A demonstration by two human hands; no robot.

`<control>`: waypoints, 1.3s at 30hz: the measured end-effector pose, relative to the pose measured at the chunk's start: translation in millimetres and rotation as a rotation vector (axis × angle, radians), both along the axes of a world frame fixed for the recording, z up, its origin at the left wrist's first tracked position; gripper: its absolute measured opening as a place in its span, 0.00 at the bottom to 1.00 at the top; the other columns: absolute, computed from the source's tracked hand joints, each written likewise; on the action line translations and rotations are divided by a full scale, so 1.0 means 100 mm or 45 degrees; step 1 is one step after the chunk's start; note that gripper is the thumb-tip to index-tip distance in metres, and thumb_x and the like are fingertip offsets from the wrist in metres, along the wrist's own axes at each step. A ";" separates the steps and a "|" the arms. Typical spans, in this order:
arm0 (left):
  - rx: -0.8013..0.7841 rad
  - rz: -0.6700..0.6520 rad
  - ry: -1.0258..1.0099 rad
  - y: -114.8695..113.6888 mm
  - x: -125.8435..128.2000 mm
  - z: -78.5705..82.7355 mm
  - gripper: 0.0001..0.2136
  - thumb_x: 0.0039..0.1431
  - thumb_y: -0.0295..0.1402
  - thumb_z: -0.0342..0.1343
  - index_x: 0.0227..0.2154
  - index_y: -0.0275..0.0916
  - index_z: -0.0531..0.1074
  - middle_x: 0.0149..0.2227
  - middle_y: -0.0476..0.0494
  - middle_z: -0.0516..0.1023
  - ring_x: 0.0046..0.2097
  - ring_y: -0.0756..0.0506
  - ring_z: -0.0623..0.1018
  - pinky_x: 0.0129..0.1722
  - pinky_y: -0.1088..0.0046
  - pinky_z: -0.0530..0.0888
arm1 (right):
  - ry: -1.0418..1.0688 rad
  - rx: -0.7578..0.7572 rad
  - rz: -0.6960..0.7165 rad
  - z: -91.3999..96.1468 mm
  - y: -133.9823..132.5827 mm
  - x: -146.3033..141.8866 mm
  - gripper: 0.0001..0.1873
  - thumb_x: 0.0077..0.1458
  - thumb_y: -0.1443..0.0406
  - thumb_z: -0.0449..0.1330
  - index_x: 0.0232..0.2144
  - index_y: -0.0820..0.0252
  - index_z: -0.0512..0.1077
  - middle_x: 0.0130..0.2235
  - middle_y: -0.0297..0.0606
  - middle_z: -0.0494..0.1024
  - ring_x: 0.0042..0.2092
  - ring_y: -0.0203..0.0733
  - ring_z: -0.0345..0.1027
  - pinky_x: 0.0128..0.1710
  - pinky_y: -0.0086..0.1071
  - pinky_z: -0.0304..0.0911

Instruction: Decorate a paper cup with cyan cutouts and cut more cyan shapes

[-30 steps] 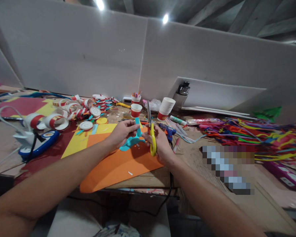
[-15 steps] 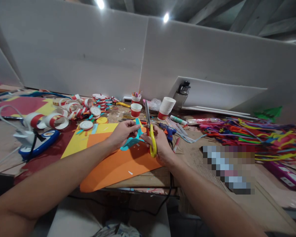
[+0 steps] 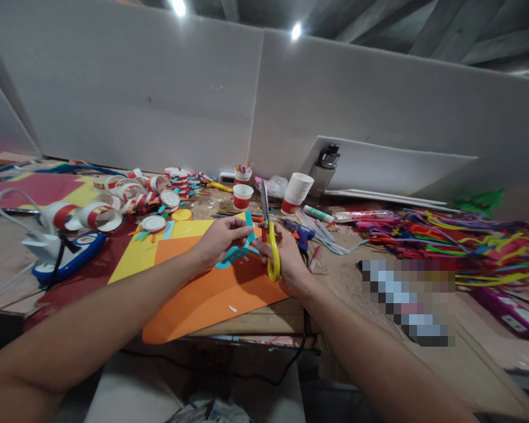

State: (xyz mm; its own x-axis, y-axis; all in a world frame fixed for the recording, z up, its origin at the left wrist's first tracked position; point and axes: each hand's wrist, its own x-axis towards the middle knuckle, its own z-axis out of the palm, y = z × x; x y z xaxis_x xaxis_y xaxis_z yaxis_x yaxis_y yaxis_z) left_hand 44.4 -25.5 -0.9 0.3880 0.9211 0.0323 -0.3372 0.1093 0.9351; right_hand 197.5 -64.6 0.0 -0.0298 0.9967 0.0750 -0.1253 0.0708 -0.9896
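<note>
My left hand pinches a turquoise paper strip whose short end sticks up above the fingers and whose longer part curls down to the left. In my right hand is a pair of scissors with yellow handles; the blades point up and look closed. The right fingertips also reach the paper strip's right side. Both hands hover over an orange sheet, which overlaps a yellow sheet. A small white paper scrap lies on the orange sheet.
Behind the hands stand a paper cup and a cup stack. A blue glue gun lies to the right, near colourful pipe cleaners. Cut cup rings and a blue power strip are at left.
The turquoise strip has shifted slightly between my fingers, its upright end leaning a little more to the right. Both hands stay nearly in place, and the scissors are still held.
</note>
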 end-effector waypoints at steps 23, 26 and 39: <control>-0.108 -0.045 -0.240 0.04 -0.03 0.01 0.10 0.46 0.30 0.66 0.26 0.34 0.69 0.21 0.50 0.72 0.23 0.54 0.71 0.26 0.79 0.69 | 0.045 0.060 -0.042 0.09 -0.06 -0.04 0.29 0.39 0.64 0.70 0.45 0.55 0.66 0.28 0.26 0.70 0.20 0.27 0.59 0.18 0.23 0.56; -0.147 -0.055 -0.259 0.03 -0.02 0.01 0.11 0.45 0.29 0.67 0.28 0.33 0.70 0.23 0.49 0.73 0.25 0.54 0.73 0.29 0.79 0.72 | 0.113 0.001 -0.031 0.10 -0.06 -0.04 0.28 0.40 0.61 0.69 0.44 0.55 0.65 0.25 0.24 0.67 0.19 0.27 0.59 0.15 0.22 0.54; -0.128 -0.024 -0.167 0.00 0.00 0.02 0.13 0.42 0.33 0.70 0.24 0.33 0.70 0.20 0.46 0.74 0.22 0.53 0.72 0.23 0.80 0.69 | 0.096 0.011 -0.044 0.08 -0.05 -0.04 0.28 0.40 0.60 0.69 0.44 0.54 0.65 0.26 0.25 0.67 0.19 0.26 0.58 0.17 0.22 0.54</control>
